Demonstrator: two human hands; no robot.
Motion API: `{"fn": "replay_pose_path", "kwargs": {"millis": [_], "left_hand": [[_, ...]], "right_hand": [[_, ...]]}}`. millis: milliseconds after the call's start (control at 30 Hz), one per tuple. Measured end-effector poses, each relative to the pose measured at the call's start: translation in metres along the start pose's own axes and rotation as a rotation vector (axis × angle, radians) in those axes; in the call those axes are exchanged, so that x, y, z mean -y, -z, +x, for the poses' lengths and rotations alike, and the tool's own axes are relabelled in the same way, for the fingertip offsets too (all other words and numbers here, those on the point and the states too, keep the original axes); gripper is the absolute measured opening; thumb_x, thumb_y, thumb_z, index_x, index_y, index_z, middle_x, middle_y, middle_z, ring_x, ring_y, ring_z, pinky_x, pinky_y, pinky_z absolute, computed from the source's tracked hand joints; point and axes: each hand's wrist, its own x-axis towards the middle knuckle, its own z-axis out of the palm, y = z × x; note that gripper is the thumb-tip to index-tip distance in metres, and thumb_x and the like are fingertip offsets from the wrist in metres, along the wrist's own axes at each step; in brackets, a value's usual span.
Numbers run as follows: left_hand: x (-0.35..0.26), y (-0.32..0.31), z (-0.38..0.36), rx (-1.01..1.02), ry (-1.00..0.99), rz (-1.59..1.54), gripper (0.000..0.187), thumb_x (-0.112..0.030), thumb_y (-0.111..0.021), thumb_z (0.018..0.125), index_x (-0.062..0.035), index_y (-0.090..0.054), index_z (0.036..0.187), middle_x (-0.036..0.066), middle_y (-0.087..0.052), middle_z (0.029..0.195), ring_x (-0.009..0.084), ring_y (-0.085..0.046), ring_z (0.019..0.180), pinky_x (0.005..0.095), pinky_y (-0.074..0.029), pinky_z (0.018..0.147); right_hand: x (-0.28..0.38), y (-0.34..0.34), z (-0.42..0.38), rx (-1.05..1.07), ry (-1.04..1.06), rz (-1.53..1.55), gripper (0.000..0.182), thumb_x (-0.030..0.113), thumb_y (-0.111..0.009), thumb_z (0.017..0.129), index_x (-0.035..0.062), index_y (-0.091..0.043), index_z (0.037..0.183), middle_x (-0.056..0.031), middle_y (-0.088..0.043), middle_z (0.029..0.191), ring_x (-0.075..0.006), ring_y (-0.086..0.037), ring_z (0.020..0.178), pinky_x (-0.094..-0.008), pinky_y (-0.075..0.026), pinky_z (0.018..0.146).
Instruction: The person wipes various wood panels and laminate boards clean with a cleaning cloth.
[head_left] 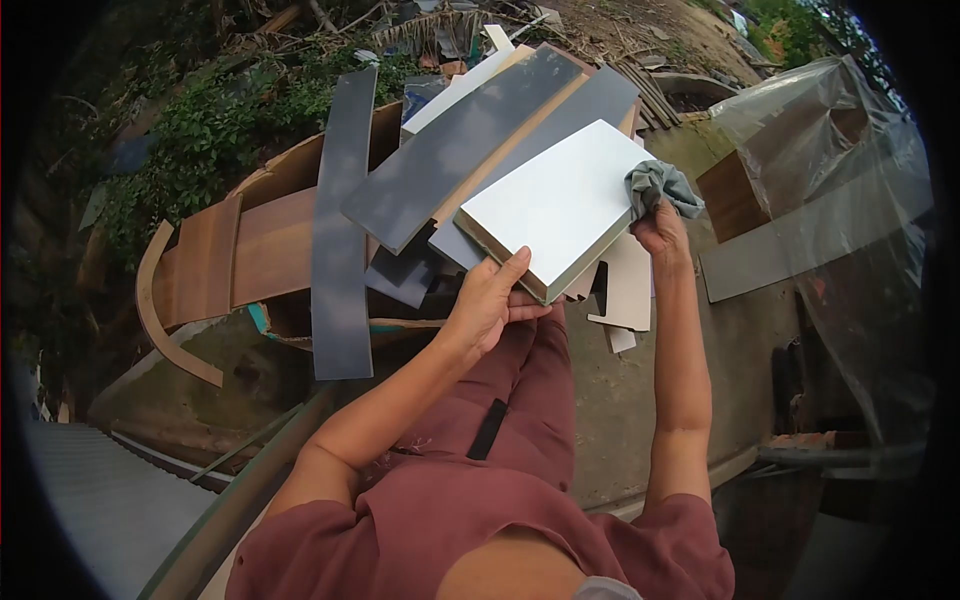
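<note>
A white rectangular panel [560, 205] with thick brownish edges is tilted in front of me. My left hand [490, 305] grips its near corner, thumb on top and fingers underneath. At the panel's right corner, my right hand [662, 228] is closed around a crumpled grey cloth [660, 188], which touches the panel's edge. Just beyond the panel lie long dark grey boards [460, 150] in a pile. A pale cut piece of board [626, 285] shows below the panel, between my arms.
A dark grey plank [343, 230] lies across brown wooden panels [275, 245] on the left, near a curved wooden strip [160, 310]. Clear plastic sheeting [850, 180] drapes over boards on the right. Bushes [225, 150] grow behind; concrete ground [690, 400] is below.
</note>
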Motion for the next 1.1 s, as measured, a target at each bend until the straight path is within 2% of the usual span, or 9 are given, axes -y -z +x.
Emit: {"fn": "replay_pose_path", "kwargs": {"millis": [167, 267, 333, 533, 700, 867, 967, 1033, 1100], "left_hand": [[-0.035, 0.005, 0.020, 0.095, 0.139, -0.003, 0.046, -0.031, -0.044, 0.090, 0.0058, -0.034, 0.116, 0.023, -0.046, 0.116, 0.0356, -0.057, 0.096, 0.0392, -0.052, 0.077], [-0.047, 0.007, 0.035, 0.129, 0.410, -0.566, 0.063, -0.020, -0.042, 0.091, 0.0065, -0.001, 0.131, 0.027, -0.016, 0.135, 0.0440, -0.038, 0.117, 0.0487, -0.037, 0.096], [-0.050, 0.010, 0.040, 0.117, 0.390, -0.601, 0.068, -0.018, -0.042, 0.090, 0.0052, 0.007, 0.131, 0.027, -0.013, 0.136, 0.0447, -0.036, 0.118, 0.0498, -0.034, 0.097], [-0.059, 0.010, 0.018, 0.066, 0.346, -0.719, 0.086, -0.017, -0.049, 0.087, -0.0020, 0.023, 0.131, 0.028, 0.008, 0.138, 0.0528, -0.031, 0.116, 0.0540, -0.031, 0.097], [-0.093, 0.068, -0.055, 0.179, -0.095, -0.576, 0.073, -0.027, -0.054, 0.085, -0.0008, -0.005, 0.132, 0.030, -0.004, 0.137, 0.0499, -0.038, 0.113, 0.0519, -0.037, 0.093], [-0.106, 0.233, -0.120, -0.853, -0.800, -0.345, 0.063, -0.028, -0.047, 0.089, 0.0009, -0.011, 0.131, 0.027, -0.027, 0.128, 0.0399, -0.044, 0.110, 0.0459, -0.043, 0.088], [-0.090, 0.370, -0.149, -1.442, -0.728, -0.336, 0.073, -0.045, -0.042, 0.087, -0.0006, -0.011, 0.136, 0.024, -0.018, 0.138, 0.0391, -0.028, 0.124, 0.0487, -0.027, 0.099], [-0.089, 0.422, -0.150, -1.539, -0.704, -0.446, 0.077, -0.054, -0.046, 0.082, -0.0019, -0.022, 0.133, 0.021, -0.027, 0.135, 0.0428, -0.031, 0.120, 0.0531, -0.023, 0.098], [-0.095, 0.446, -0.146, -1.442, -0.532, -0.541, 0.087, -0.062, -0.047, 0.077, -0.0026, -0.020, 0.133, 0.018, -0.025, 0.137, 0.0428, -0.028, 0.122, 0.0550, -0.021, 0.099]], "right_hand": [[-0.005, -0.016, 0.076, -0.007, 0.064, -0.209, 0.017, 0.013, -0.065, 0.077, 0.0056, -0.060, 0.091, -0.0024, -0.063, 0.089, -0.0123, -0.060, 0.079, -0.0268, -0.050, 0.077], [0.005, -0.029, 0.081, -0.287, 0.098, -0.955, 0.035, 0.031, -0.061, 0.079, 0.0027, -0.058, 0.099, -0.0094, -0.063, 0.094, -0.0208, -0.060, 0.087, -0.0339, -0.048, 0.079], [0.021, -0.050, 0.067, -0.588, 0.386, -2.065, 0.053, 0.045, -0.055, 0.078, 0.0025, -0.052, 0.110, -0.0182, -0.060, 0.102, -0.0337, -0.057, 0.095, -0.0422, -0.044, 0.081], [0.082, -0.021, 0.061, -0.258, 0.780, -1.680, 0.058, 0.038, -0.053, 0.083, -0.0100, -0.046, 0.115, -0.0224, -0.048, 0.120, -0.0323, -0.046, 0.112, -0.0343, -0.033, 0.092], [0.109, 0.021, 0.019, -0.252, 0.450, -1.334, 0.048, 0.030, -0.047, 0.090, -0.0091, -0.045, 0.117, -0.0093, -0.054, 0.111, -0.0151, -0.055, 0.093, -0.0261, -0.046, 0.078], [0.078, 0.038, -0.047, -0.466, 0.472, -0.849, 0.039, 0.022, -0.047, 0.089, -0.0050, -0.045, 0.117, -0.0118, -0.053, 0.112, -0.0229, -0.053, 0.099, -0.0351, -0.043, 0.084], [0.076, 0.081, -0.061, -0.529, 0.447, -0.501, 0.036, 0.019, -0.048, 0.088, -0.0031, -0.045, 0.117, -0.0131, -0.051, 0.113, -0.0254, -0.051, 0.102, -0.0364, -0.042, 0.086], [0.074, 0.132, -0.070, -0.526, 0.440, -0.431, 0.037, 0.019, -0.049, 0.088, -0.0012, -0.045, 0.118, -0.0128, -0.051, 0.114, -0.0242, -0.050, 0.103, -0.0346, -0.043, 0.086], [0.069, 0.171, -0.082, -0.365, 0.678, -1.104, 0.040, 0.024, -0.051, 0.087, 0.0013, -0.045, 0.119, -0.0105, -0.051, 0.114, -0.0214, -0.050, 0.103, -0.0311, -0.043, 0.087]]}}
